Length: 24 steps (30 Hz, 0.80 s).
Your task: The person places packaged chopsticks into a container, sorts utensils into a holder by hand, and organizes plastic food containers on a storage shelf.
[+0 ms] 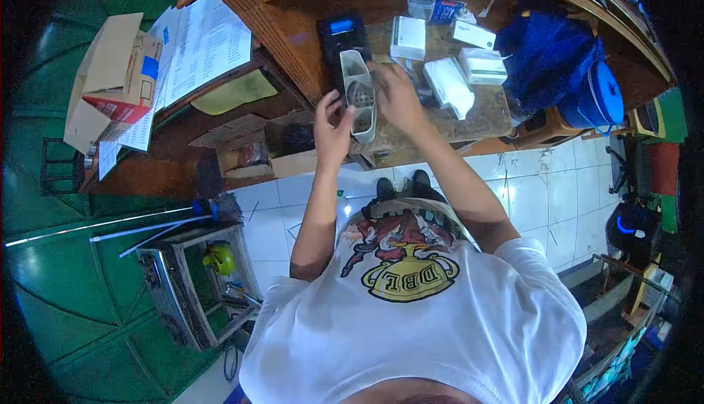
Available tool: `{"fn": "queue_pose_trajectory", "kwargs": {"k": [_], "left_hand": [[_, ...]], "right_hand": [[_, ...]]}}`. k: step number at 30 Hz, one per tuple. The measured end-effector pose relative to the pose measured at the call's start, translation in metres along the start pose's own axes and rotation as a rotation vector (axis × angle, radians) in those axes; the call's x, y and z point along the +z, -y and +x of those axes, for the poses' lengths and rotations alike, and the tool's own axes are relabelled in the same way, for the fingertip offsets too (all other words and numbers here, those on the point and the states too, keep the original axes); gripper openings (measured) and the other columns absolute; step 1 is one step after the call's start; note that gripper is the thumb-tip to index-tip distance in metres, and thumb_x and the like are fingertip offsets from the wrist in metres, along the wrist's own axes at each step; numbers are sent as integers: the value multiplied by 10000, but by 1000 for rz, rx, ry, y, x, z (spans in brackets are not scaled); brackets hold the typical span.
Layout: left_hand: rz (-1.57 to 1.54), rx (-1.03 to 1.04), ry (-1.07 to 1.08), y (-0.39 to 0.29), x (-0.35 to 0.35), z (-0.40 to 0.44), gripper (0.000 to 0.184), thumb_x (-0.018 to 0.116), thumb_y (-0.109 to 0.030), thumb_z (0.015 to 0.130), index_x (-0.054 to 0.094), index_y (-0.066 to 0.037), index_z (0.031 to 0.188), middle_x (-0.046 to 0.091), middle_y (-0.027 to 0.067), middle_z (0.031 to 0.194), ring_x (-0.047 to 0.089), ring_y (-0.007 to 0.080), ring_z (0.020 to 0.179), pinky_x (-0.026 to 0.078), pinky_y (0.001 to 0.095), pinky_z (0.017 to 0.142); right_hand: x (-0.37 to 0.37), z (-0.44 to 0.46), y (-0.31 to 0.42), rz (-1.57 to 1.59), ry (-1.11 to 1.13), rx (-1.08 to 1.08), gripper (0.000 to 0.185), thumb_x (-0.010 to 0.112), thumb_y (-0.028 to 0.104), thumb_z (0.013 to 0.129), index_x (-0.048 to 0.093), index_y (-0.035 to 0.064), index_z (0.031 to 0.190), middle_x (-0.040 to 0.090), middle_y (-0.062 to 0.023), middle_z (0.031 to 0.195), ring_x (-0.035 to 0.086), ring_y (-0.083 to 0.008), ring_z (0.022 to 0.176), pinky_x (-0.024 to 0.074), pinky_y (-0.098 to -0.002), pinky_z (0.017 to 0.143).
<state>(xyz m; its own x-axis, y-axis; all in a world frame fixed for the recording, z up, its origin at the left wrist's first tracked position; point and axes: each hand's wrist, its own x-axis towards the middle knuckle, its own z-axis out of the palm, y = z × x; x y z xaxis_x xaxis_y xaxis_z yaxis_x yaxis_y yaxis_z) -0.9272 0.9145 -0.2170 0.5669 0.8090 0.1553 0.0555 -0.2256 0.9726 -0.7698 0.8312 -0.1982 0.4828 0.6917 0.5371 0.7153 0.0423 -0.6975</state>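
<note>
A pale, narrow plastic holder (360, 100) with dividers and a perforated bottom sits at the left edge of the wooden tabletop (480, 114). Curled around its right rim are the fingers of my right hand (400, 97); some fingertips are hidden. On the other side my left hand (334, 129) has its fingers apart, and its thumb is close to or touching the holder's wall. Just behind the holder stands a black device (343, 37) with a lit blue display. White tissue packs (449, 87) and a small white box (408, 38) lie right of my right hand.
A blue lidded bucket (603, 90) and dark blue cloth (543, 56) are at the right. Leftward are printed sheets (209, 45) and an opened cardboard box (121, 74). A metal-framed stand (198, 279) is on the floor at lower left. Wooden shelving edges the top.
</note>
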Motion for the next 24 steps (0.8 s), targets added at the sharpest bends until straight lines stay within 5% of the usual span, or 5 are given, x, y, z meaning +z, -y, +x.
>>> {"fn": "queue_pose_trajectory", "kwargs": {"k": [3,5,8,16,24], "left_hand": [[-50,-65,-88,-29,-2,-6,370,627,-95,970,517,-8,1312,575,114,1332,572,215,1196,476,333,989],[-37,-49,-93,-35,-4,-6,346,621,-96,974,530,-8,1297,581,109,1314,577,211,1184,481,331,980],[6,85,-105,-28,-4,-2,274,613,-97,976,577,-15,1236,596,105,1269,586,206,1162,488,325,964],[357,446,0,-77,11,13,154,623,-57,911,679,-45,1054,639,108,1118,613,283,1028,489,389,876],[738,623,311,-90,57,35,182,610,-142,912,733,-90,1036,679,79,1096,589,289,1099,413,442,994]], "right_hand": [[-11,-12,-18,49,-26,262,349,596,-27,835,670,38,1170,608,-214,1234,563,-389,1149,473,-461,977],[-14,-26,-31,-482,166,296,304,663,123,823,688,30,1111,591,-214,1234,539,-386,1175,476,-480,965],[-23,-42,-27,-670,266,270,315,742,191,771,715,46,1050,599,-171,1117,574,-358,1056,509,-453,890],[-20,-61,-33,-711,206,298,344,760,211,741,706,60,1046,567,-136,1110,545,-339,1078,493,-447,899],[-18,-59,-51,-681,180,303,327,741,165,727,698,59,1034,586,-166,1065,567,-365,1019,490,-476,886]]}}
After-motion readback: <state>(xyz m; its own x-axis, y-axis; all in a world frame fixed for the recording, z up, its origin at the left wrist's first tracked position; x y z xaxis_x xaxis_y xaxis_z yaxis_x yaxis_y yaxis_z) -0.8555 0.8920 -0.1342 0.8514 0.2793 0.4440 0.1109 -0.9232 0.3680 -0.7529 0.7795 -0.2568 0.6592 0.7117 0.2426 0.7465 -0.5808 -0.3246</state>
